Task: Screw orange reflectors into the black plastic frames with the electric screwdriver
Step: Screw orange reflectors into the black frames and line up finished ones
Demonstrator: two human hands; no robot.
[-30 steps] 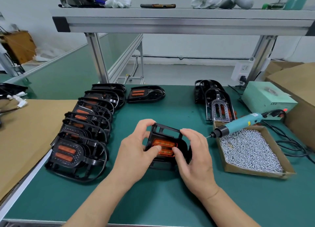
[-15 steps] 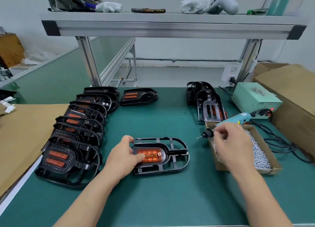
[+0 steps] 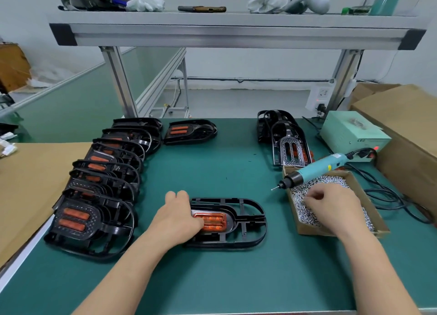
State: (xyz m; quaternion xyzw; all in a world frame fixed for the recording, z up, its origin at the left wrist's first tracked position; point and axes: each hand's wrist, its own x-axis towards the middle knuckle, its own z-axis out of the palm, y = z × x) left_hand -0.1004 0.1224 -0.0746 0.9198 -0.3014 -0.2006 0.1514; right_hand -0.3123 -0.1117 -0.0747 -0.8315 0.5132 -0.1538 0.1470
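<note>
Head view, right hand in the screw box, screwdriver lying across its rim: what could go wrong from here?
1. The electric screwdriver lies across the screw box rim with its bit overhanging. The right hand, digging beside it, could knock it off.
2. The orange reflector seems steadied in the black frame only by the left hand, so it may shift before a screw goes in.

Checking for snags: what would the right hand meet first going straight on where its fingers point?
Probably the loose screws in the cardboard box beneath the right hand; beyond them, the electric screwdriver. Depth unclear.
</note>
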